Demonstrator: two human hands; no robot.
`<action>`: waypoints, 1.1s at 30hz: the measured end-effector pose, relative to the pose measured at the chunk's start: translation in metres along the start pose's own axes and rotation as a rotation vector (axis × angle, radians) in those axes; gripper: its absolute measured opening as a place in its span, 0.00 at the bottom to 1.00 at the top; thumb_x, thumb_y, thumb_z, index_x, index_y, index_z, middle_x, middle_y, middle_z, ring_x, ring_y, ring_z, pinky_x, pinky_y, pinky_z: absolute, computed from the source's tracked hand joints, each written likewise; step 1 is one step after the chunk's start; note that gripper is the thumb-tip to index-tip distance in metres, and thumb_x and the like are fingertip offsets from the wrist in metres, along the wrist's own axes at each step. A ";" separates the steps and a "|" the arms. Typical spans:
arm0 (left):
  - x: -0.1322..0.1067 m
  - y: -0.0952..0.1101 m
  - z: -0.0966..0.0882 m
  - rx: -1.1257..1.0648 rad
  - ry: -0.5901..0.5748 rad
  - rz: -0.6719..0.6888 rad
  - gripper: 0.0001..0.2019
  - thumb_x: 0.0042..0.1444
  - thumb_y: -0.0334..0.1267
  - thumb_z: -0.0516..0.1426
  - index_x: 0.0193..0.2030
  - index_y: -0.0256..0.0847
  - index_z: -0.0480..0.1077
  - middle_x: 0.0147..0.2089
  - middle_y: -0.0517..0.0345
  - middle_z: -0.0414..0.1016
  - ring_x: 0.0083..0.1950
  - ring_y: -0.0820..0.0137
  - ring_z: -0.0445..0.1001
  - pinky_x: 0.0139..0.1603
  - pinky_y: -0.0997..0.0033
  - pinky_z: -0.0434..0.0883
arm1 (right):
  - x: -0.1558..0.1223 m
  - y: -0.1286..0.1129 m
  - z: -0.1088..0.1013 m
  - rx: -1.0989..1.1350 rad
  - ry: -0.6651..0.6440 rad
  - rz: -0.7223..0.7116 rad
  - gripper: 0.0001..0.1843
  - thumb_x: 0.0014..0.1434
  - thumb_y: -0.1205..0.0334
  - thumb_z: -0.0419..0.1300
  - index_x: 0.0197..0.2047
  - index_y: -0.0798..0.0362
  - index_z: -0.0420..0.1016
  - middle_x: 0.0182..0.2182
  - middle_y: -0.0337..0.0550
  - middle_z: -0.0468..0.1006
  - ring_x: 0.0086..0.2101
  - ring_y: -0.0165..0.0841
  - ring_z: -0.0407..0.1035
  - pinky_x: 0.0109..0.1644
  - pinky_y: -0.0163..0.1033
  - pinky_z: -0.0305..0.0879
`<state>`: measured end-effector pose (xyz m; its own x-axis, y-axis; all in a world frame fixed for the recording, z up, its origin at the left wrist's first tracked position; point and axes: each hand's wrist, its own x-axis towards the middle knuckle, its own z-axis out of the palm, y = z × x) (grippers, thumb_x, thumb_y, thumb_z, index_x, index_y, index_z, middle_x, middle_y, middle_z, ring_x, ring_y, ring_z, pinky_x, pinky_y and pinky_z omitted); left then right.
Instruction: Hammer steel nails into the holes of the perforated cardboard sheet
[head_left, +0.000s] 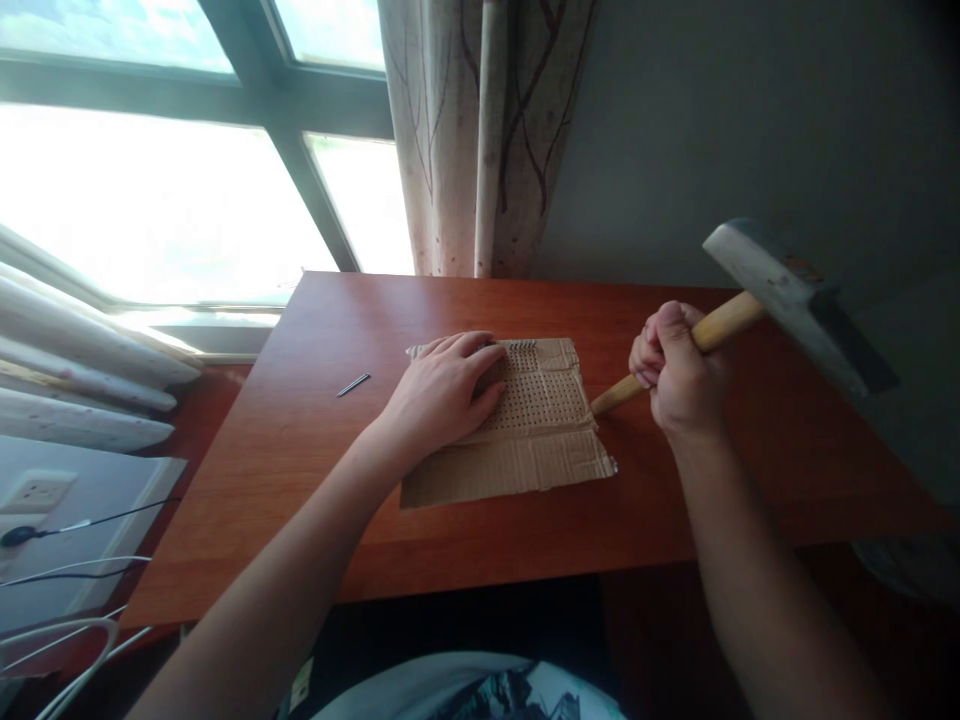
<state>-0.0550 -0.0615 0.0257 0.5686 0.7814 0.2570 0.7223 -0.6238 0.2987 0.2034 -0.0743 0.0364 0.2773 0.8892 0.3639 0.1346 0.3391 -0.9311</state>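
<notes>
A piece of brown cardboard (540, 440) lies on the reddish wooden table (315, 470), its upper part full of small holes. A short row of nails (523, 344) stands along its far edge. My left hand (442, 395) rests flat on the cardboard's left part, fingers together and reaching toward the nails. My right hand (679, 375) is closed round the wooden handle of a hammer (795, 300), whose metal head is raised up and to the right, above the table. A single loose nail (353, 385) lies on the table left of the cardboard.
A window (165, 200) fills the upper left and a patterned curtain (480, 130) hangs behind the table against a grey wall. A wall socket (34, 490) and white cables (67, 640) lie at the lower left. The table's near edge runs just before my body.
</notes>
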 end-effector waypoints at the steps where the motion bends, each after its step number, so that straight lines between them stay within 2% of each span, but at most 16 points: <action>1: 0.000 -0.002 -0.001 -0.006 0.036 -0.020 0.20 0.65 0.41 0.55 0.63 0.44 0.70 0.66 0.48 0.70 0.63 0.54 0.71 0.64 0.49 0.69 | 0.000 0.000 -0.001 0.007 -0.001 0.005 0.26 0.63 0.39 0.60 0.25 0.48 0.59 0.14 0.28 0.51 0.14 0.24 0.47 0.17 0.35 0.44; 5: -0.005 -0.016 -0.008 -0.018 0.204 -0.151 0.20 0.66 0.41 0.54 0.63 0.42 0.69 0.66 0.48 0.70 0.63 0.55 0.72 0.63 0.52 0.69 | 0.001 0.002 -0.002 0.038 -0.023 0.024 0.25 0.62 0.41 0.61 0.26 0.48 0.59 0.14 0.27 0.50 0.14 0.24 0.46 0.17 0.34 0.43; 8: -0.016 -0.036 -0.016 0.036 0.253 -0.301 0.19 0.65 0.43 0.54 0.61 0.44 0.71 0.62 0.49 0.74 0.58 0.56 0.75 0.58 0.55 0.72 | 0.002 0.003 -0.001 0.025 -0.010 0.026 0.26 0.62 0.39 0.60 0.25 0.48 0.58 0.14 0.27 0.49 0.14 0.24 0.45 0.17 0.34 0.42; 12: -0.044 -0.069 -0.020 0.146 0.196 -0.500 0.18 0.64 0.46 0.53 0.55 0.44 0.75 0.54 0.50 0.79 0.47 0.58 0.79 0.48 0.59 0.73 | 0.002 0.006 0.001 -0.021 0.025 0.019 0.27 0.61 0.37 0.59 0.25 0.47 0.56 0.15 0.27 0.48 0.14 0.24 0.45 0.17 0.34 0.43; 17: -0.078 -0.097 -0.015 0.243 0.064 -0.588 0.15 0.64 0.47 0.52 0.48 0.47 0.76 0.46 0.50 0.80 0.42 0.57 0.78 0.41 0.61 0.70 | 0.002 0.006 0.004 -0.033 0.025 0.007 0.28 0.61 0.35 0.58 0.25 0.47 0.56 0.15 0.27 0.48 0.14 0.24 0.44 0.17 0.35 0.43; 21: -0.088 -0.099 -0.012 0.269 0.003 -0.606 0.13 0.65 0.47 0.51 0.45 0.48 0.75 0.47 0.50 0.79 0.40 0.57 0.77 0.35 0.62 0.67 | 0.001 0.005 0.007 -0.018 0.031 0.021 0.27 0.61 0.37 0.60 0.25 0.48 0.56 0.16 0.28 0.50 0.15 0.23 0.45 0.17 0.34 0.42; 26: -0.089 -0.094 -0.012 0.331 -0.011 -0.578 0.12 0.65 0.44 0.51 0.43 0.46 0.74 0.45 0.53 0.77 0.37 0.59 0.74 0.33 0.64 0.63 | 0.000 0.005 0.009 0.071 0.006 0.010 0.26 0.61 0.42 0.63 0.25 0.49 0.58 0.17 0.28 0.51 0.15 0.22 0.45 0.17 0.33 0.41; 33: -0.088 -0.098 -0.008 0.387 -0.067 -0.561 0.14 0.67 0.45 0.49 0.43 0.48 0.74 0.47 0.48 0.77 0.39 0.56 0.76 0.30 0.63 0.61 | -0.001 0.005 0.009 0.080 0.016 0.008 0.26 0.61 0.43 0.63 0.24 0.49 0.57 0.16 0.27 0.50 0.15 0.22 0.44 0.17 0.33 0.40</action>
<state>-0.1790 -0.0694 -0.0192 0.0816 0.9918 0.0982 0.9964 -0.0837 0.0168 0.1956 -0.0707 0.0313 0.2936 0.8870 0.3565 0.0565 0.3562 -0.9327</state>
